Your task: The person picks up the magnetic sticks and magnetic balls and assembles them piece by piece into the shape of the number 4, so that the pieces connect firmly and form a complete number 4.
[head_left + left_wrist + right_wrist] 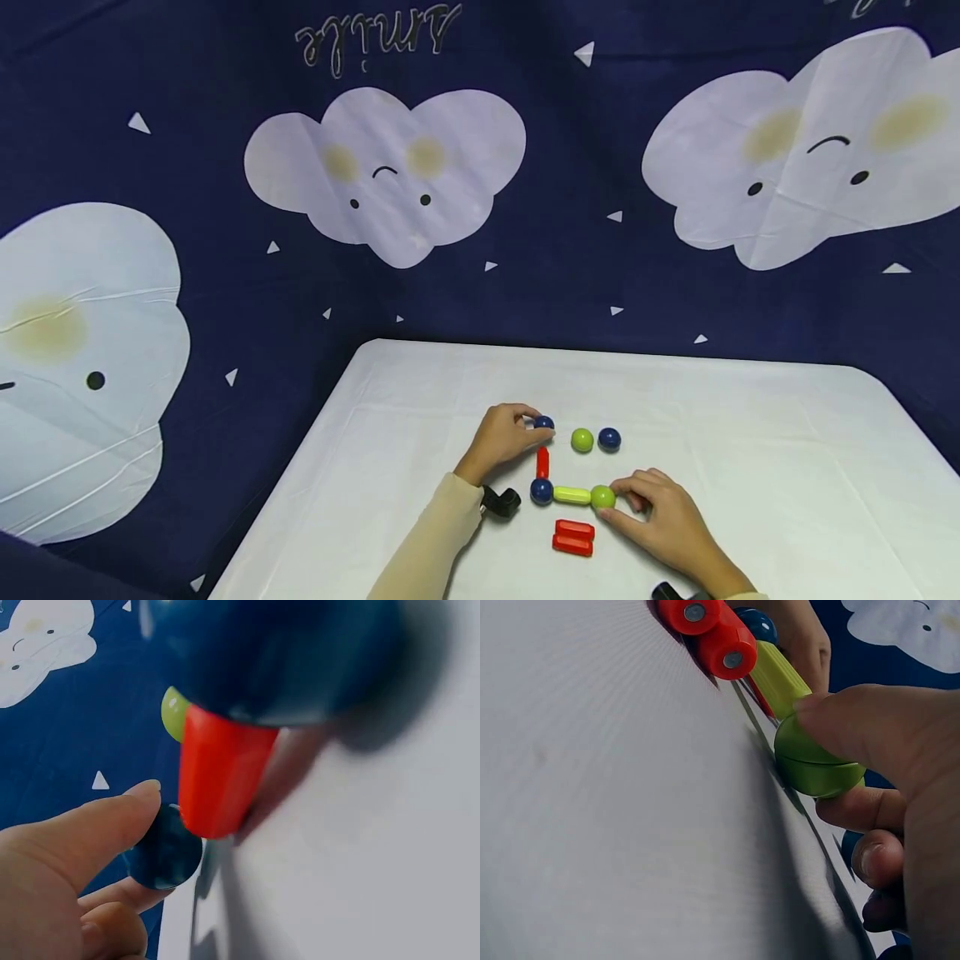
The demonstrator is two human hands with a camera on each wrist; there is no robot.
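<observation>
My left hand pinches a dark blue ball between thumb and fingers. That ball is just beyond the far end of a red magnetic rod; whether they touch, I cannot tell. The rod's near end meets a second blue ball. From this corner a yellow-green rod runs right to a green ball. With thumb and fingertips, my right hand grips that green ball. In the right wrist view, the thumb partly covers the green ball.
Beyond the joined pieces sit a loose green ball and a blue ball. Two red rods lie side by side nearer me, with metal discs in their ends. A dark cloud-patterned cloth hangs behind the white table.
</observation>
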